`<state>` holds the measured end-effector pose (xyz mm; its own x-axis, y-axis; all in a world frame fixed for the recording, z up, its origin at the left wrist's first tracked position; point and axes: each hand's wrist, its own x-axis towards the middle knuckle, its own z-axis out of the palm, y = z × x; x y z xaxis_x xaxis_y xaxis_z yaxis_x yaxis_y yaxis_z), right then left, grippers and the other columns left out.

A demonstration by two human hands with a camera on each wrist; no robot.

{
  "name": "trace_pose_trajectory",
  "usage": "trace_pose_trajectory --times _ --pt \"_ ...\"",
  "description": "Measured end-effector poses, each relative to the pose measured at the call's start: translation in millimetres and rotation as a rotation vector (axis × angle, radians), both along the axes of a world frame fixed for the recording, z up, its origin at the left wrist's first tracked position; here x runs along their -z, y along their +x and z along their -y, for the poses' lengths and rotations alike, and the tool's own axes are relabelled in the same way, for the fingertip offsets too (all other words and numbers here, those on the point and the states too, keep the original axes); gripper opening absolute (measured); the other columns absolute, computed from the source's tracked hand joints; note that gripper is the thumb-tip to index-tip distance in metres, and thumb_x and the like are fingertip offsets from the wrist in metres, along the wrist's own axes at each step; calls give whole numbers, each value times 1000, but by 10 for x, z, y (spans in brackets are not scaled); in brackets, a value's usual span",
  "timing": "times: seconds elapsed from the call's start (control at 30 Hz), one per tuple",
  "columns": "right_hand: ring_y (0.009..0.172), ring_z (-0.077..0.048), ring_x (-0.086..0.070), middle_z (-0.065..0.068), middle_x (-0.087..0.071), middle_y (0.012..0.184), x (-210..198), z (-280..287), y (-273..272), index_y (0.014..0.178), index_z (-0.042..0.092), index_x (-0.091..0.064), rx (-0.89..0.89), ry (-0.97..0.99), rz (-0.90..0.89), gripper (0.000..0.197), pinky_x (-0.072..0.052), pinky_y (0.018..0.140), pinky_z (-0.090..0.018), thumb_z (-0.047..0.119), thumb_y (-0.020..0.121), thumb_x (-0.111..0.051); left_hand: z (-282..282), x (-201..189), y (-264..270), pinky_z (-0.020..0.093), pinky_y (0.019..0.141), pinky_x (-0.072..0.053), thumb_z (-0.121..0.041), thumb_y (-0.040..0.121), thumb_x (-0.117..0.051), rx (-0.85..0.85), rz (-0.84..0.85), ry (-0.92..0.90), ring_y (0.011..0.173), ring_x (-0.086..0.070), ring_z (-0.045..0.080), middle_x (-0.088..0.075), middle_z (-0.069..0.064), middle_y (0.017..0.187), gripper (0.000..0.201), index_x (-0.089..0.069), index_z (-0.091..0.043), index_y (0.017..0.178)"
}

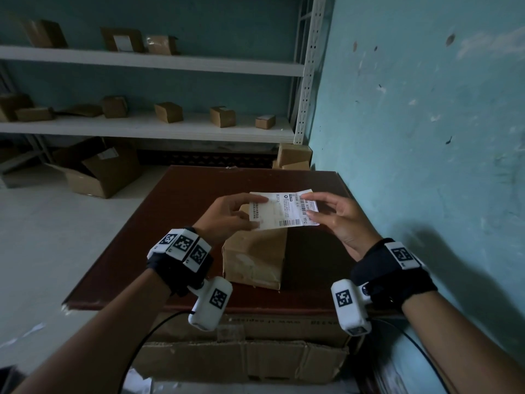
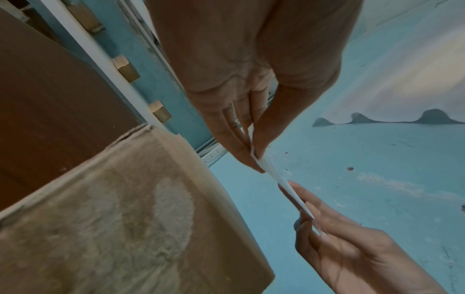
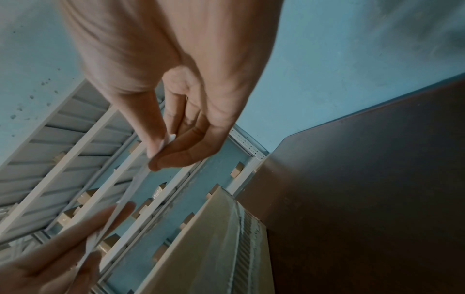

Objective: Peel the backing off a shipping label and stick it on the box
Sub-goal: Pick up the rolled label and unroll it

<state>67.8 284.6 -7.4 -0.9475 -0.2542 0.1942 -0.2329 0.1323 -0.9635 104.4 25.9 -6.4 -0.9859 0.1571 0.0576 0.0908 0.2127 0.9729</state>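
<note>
A white shipping label (image 1: 284,209) with barcodes hangs in the air above a brown cardboard box (image 1: 255,257) that rests on a dark red table (image 1: 176,211). My left hand (image 1: 235,211) pinches the label's left end between thumb and fingers. My right hand (image 1: 335,217) pinches its right end. In the left wrist view the label (image 2: 281,183) shows edge-on, stretched between the left hand (image 2: 251,151) and the right hand (image 2: 309,222), with the box (image 2: 125,218) below. In the right wrist view the right hand (image 3: 163,147) pinches a white corner; the box (image 3: 214,238) lies underneath.
A turquoise wall (image 1: 426,109) runs close along the table's right side. White shelves (image 1: 142,126) behind hold several small cartons. An open carton (image 1: 96,172) lies on the floor at left. A flattened carton (image 1: 241,359) leans under the table's near edge.
</note>
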Motion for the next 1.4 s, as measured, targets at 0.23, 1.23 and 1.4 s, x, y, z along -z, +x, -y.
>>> trace_pose_trajectory --times 0.23,1.23,1.4 --pt "115 -18 -68 2 -72 123 8 -23 -3 124 16 -71 -45 -88 60 38 -57 96 -38 -2 90 -68 8 -25 10 25 83 -55 5 83 -73 16 -1 34 93 -67 15 -63 2 129 55 -65 -24 130" --pt "111 -9 -68 12 -67 126 -3 1 14 127 21 -69 -23 10 30 41 -58 88 -25 0 92 -66 -25 -65 15 31 94 -56 5 85 -71 -12 3 -5 109 -67 27 -62 -2 134 65 -55 -22 142" --pt "94 0 -69 6 -61 137 84 65 -49 135 23 -61 84 379 -133 46 -56 74 -15 10 92 -70 -152 -127 36 29 90 -57 7 85 -70 -52 -40 -12 88 -71 5 -62 2 135 69 -47 -13 146"
